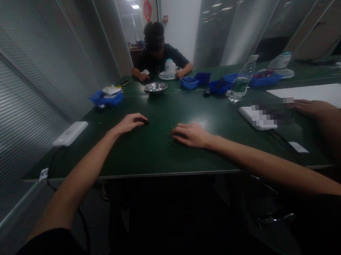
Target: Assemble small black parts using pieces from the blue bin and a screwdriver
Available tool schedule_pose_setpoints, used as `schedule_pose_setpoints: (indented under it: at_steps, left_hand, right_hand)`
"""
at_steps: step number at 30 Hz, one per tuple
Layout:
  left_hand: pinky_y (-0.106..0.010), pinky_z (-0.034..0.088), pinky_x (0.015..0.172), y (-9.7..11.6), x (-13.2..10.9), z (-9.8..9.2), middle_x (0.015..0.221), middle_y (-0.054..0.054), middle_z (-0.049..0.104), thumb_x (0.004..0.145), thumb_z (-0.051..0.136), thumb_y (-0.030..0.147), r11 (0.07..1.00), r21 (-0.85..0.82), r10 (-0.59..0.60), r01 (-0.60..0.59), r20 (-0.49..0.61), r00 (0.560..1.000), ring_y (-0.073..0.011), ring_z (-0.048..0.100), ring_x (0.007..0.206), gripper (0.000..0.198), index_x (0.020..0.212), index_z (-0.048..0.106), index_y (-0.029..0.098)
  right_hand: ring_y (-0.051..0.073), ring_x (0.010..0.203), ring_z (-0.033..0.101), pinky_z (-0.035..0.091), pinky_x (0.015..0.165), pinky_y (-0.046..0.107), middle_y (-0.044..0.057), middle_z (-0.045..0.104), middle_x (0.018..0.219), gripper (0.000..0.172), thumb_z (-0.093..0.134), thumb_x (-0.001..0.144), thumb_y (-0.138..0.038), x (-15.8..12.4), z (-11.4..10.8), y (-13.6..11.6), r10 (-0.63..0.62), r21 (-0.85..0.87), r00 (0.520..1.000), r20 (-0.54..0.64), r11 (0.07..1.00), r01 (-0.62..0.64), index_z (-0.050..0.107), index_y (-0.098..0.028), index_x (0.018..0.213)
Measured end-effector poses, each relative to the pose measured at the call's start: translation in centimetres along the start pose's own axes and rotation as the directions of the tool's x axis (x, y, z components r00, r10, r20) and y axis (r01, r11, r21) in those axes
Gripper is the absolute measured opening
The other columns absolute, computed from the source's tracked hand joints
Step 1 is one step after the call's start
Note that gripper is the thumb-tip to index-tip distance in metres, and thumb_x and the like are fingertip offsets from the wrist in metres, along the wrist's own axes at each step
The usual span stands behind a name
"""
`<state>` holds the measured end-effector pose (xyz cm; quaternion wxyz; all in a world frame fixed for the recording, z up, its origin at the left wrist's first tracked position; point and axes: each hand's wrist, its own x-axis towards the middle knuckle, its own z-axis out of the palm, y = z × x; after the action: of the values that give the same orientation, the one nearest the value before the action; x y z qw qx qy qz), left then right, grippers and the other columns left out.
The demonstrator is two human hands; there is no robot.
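Here, the green table lies under both hands. The left hand curls at a small dark piece, directly against its fingertips; whether gripped or just touched, I cannot tell. The right hand bends low, a thin sliver by its fingertips, its hold likewise unclear. Fingers partly cover both items. Beyond the left hand, a blue basket carries pale packets; beyond both, a metal bowl contains indistinct pale bits.
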<state>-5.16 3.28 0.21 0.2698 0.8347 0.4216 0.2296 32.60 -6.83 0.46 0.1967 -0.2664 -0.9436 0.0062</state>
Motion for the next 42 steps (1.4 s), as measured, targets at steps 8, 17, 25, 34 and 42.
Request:
schedule_pose_setpoints:
  at_steps: [8,17,25,34,42]
  left_hand:
    - [-0.043,0.05,0.108,-9.2,-3.8,-7.1,0.127,-0.011,0.075,0.089,0.075,0.041,0.893,0.241,-0.271,0.379,-0.384,0.883,-0.0292,0.068,0.114,0.039,0.12,0.078,0.019]
    - [-0.039,0.055,0.092,-11.3,-4.7,-9.5,0.108,-0.013,0.078,0.089,0.075,0.051,0.662,0.327,-0.467,0.674,-0.523,0.713,-0.0332,0.072,0.104,0.037,0.11,0.08,0.02]
    - [-0.035,0.056,0.083,-10.2,-4.9,-10.1,0.094,-0.009,0.077,0.079,0.087,0.045,0.574,0.256,-0.619,0.778,-0.487,0.616,-0.0296,0.072,0.093,0.025,0.083,0.075,0.023]
    - [-0.031,0.053,0.078,-10.0,-4.8,-10.1,0.098,-0.008,0.077,0.078,0.086,0.03,0.686,0.14,-0.537,0.714,-0.565,0.626,-0.0232,0.069,0.086,0.019,0.091,0.078,0.018]
    - [-0.024,0.047,0.078,-8.8,-4.9,-8.9,0.097,-0.006,0.079,0.091,0.077,0.027,0.815,0.096,-0.37,0.571,-0.672,0.641,-0.0154,0.066,0.082,0.03,0.116,0.078,0.011]
  right_hand:
    - [0.012,0.068,0.052,0.036,0.061,0.027,0.008,0.069,0.11,0.036,0.047,0.112,-0.041,0.1,-0.1,0.0,-0.002,0.013,1.0,0.007,1.0,0.002,0.068,-0.017,0.126]
    - [0.013,0.069,0.053,0.035,0.061,0.028,0.009,0.069,0.111,0.036,0.047,0.111,-0.041,0.1,-0.1,0.1,0.014,0.029,1.0,0.024,0.999,-0.015,0.068,-0.017,0.128]
    - [0.012,0.069,0.052,0.035,0.062,0.027,0.008,0.069,0.11,0.036,0.046,0.111,-0.042,0.1,-0.1,0.1,0.003,0.022,1.0,0.015,1.0,-0.004,0.068,-0.017,0.127]
    - [0.013,0.069,0.053,0.034,0.061,0.027,0.008,0.069,0.11,0.036,0.046,0.111,-0.041,0.1,0.0,0.2,0.005,0.009,1.0,0.016,1.0,-0.005,0.068,-0.018,0.127]
    - [0.013,0.07,0.055,0.034,0.062,0.028,0.009,0.069,0.11,0.035,0.048,0.111,-0.041,0.1,0.2,0.4,-0.004,0.007,1.0,0.018,1.0,0.004,0.068,-0.018,0.127]
